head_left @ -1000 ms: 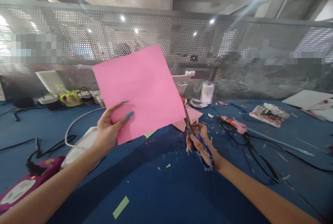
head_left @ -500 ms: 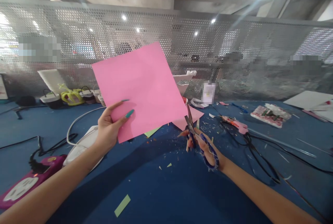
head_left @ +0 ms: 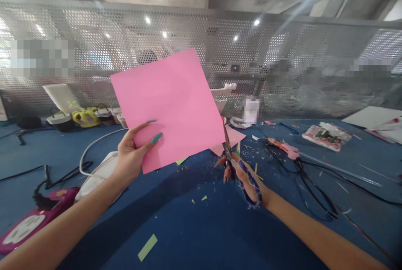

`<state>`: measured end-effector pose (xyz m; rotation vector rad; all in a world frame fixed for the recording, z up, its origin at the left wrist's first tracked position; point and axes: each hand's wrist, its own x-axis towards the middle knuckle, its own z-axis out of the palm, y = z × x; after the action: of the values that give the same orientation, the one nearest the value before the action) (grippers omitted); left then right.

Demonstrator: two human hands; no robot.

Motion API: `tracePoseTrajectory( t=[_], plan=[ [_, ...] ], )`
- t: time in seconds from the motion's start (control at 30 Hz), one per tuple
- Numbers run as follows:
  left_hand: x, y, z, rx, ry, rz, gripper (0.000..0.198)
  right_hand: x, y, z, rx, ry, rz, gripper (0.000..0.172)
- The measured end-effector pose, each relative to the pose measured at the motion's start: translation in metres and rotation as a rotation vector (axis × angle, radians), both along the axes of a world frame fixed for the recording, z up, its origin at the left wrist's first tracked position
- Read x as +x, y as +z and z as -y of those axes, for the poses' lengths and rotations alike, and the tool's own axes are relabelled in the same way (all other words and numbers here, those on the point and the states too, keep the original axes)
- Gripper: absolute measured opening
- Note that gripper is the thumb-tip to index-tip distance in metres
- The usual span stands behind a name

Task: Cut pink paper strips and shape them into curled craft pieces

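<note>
Taking the middle of the view as the hub of the clock, the big pink sheet (head_left: 171, 106) sits just off it toward 10, held up in the air and tilted. The only thing here that might have print is the pale card (head_left: 251, 111) near 3 o'clock, and it's pixelated, so I can't read it.

Left forearm comes in from around 8. The left hand (head_left: 130, 157) has the sheet by its lower left edge, thumb and one finger with teal nails pressed flat on the near face, the other fingers out of sight behind it. Pretty firm pinch, tbh.

Right forearm comes up from around 4, and the right hand (head_left: 241, 173) is curled through the blue-wrapped handles of a pair of scissors (head_left: 228, 150). Blades point toward 12, look nearly together, and are right at the sheet's lower right corner. Can't tell if any paper is between them.

Another pink piece (head_left: 234, 136) lies behind the blades, a green strip (head_left: 147, 248) is down near 7 on the blue table (head_left: 201, 228), and there's a purple power strip (head_left: 28, 224) at 8.
</note>
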<state>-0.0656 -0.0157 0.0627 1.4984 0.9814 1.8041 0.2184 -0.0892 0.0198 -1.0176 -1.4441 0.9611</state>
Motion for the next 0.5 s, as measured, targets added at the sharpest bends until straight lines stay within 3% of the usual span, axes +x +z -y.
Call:
tracePoseTrajectory(
  t=[0.23,0.5],
  plan=[
    [-0.001,-0.002,-0.001,0.003,0.006,-0.018,0.049,-0.004,0.015,0.008,-0.042,0.002,0.012,0.057],
    [0.0,-0.001,-0.002,0.017,-0.007,0.004,0.049,-0.001,0.008,0.005,0.029,0.012,0.013,0.058]
  ],
)
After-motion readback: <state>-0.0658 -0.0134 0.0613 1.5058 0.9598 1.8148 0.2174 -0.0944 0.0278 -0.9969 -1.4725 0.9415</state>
